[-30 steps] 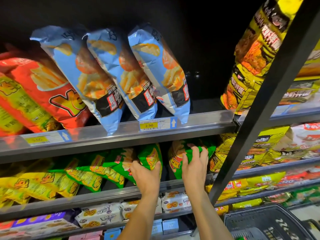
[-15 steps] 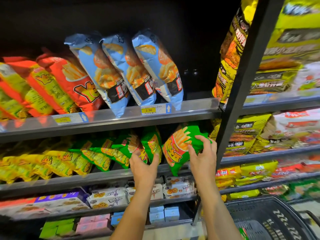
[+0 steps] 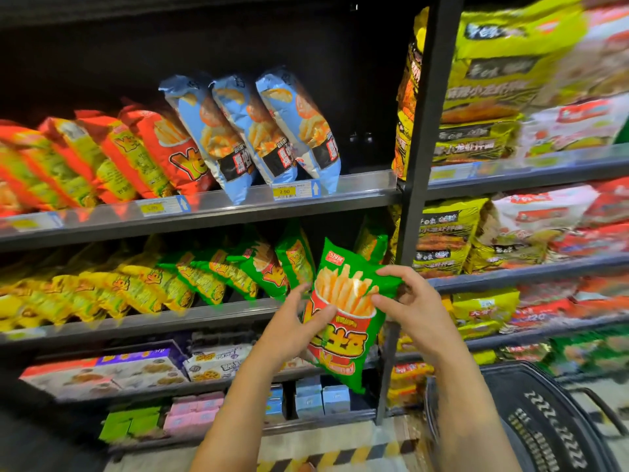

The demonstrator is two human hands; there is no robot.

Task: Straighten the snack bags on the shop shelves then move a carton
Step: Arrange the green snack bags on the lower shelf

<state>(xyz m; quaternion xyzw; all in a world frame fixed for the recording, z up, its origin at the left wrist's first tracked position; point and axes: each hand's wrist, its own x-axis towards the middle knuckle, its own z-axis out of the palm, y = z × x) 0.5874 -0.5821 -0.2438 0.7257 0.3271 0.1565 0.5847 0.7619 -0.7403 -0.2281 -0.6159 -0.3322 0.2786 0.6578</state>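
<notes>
Here, the left hand (image 3: 292,323) and right hand (image 3: 413,308) both grip one green fries bag (image 3: 343,335), one at each side, held before the shelf edge (image 3: 170,318). Up-left of the left hand, more green bags (image 3: 258,267) lean along that shelf. A black upright (image 3: 420,165) stands behind the right hand; a black basket (image 3: 551,424) sits below its forearm.

The near green snack bag (image 3: 343,311) carries a red cup of yellow fries and yellow lettering. On the upper shelf (image 3: 360,187), pale blue bags (image 3: 272,131) stand right of red-orange bags (image 3: 163,148). Lower left, yellow bags (image 3: 112,291) run into green bags (image 3: 262,267). The black basket (image 3: 544,420) bears white zigzags.
</notes>
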